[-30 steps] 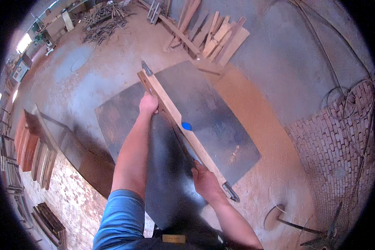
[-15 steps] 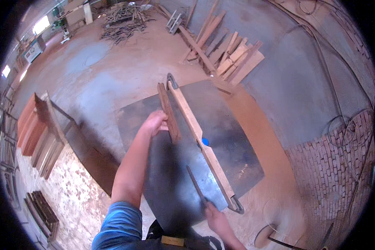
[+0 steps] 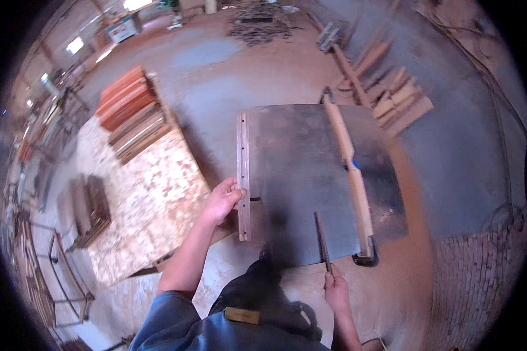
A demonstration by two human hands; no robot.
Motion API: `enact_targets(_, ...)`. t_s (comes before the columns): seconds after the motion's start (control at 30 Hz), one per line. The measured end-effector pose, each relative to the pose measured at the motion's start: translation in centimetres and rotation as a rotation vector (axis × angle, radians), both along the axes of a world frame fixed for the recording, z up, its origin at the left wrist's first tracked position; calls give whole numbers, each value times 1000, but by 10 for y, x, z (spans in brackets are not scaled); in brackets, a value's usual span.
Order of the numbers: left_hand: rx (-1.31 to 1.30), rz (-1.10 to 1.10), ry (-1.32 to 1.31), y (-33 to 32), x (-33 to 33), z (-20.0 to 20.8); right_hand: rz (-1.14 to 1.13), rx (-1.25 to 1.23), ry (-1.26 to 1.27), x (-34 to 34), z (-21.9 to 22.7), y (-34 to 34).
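My left hand [image 3: 222, 202] grips a wooden strip [image 3: 243, 149] with a row of small dark holes along its face. The strip stands lengthwise over the left edge of a dark metal worktop [image 3: 298, 169]. In my right hand [image 3: 336, 292] is a slim dark stick-like tool [image 3: 321, 238], its far end over the worktop's near part; its exact kind is unclear. A pale wooden fence [image 3: 359, 196] crosses the worktop, with a dark clamp at each end. A blue spot [image 3: 354, 165] shows at the fence's middle notch.
On my left stands a blotched pale table [image 3: 152, 199] bearing a stack of reddish and brown strips [image 3: 132, 111] and a smaller dark stack [image 3: 89, 207]. Boards [image 3: 401, 99] lean at the far right. Sawdust lies along the worktop's right side. Scrap wood [image 3: 260, 23] is piled far back.
My view has swung left, bringing the side table nearer the middle. My left hand has carried the strip away from the fence to the worktop's left edge, turning its holed face up.
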State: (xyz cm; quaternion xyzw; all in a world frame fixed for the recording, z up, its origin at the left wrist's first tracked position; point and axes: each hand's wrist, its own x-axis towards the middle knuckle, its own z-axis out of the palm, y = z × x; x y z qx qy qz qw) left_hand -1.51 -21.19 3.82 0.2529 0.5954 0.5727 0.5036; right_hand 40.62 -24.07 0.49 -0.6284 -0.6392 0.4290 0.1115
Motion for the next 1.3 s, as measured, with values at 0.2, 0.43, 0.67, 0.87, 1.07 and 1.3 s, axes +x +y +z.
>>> enact_targets(0.2, -96, 347, 208, -137, -61, 24, 137, -59, 138, -19, 4, -39)
enact_targets(0.43, -554, 784, 1081, -273, -151, 24, 196, -215, 74, -65, 0, -50)
enact_targets(0.67, -959, 876, 1366, -386, -307, 42, 324, -110, 18, -168, 25, -49)
enact_targets(0.87, -1176, 881, 1376, -436, -415, 36, 470, 56, 49, -257, 43, -47)
enact_targets(1.07, -1365, 813, 1414, -446, -455, 3, 282, -244, -19, -319, 71, -51)
enact_targets(1.3, -775, 572, 1611, -299, -480, 18, 288, -167, -157, -336, 56, -53)
